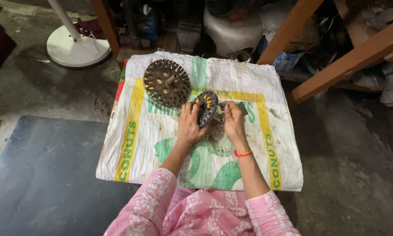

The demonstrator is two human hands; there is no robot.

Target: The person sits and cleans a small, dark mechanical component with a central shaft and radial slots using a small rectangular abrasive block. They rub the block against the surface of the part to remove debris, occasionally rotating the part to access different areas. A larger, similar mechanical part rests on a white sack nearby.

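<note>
Both forearms reach away from the body in pink patterned sleeves and converge toward the far middle. The left hand (189,125) lies palm down, fingers curled forward in a grasp, a ring on one finger. The right hand (232,120) sits just right of it, fingertips pinched together, a red-orange band around its wrist.

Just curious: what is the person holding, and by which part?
The left hand grips a slotted round metal core by its rim, on edge; the right hand pinches something small beside it.
</note>
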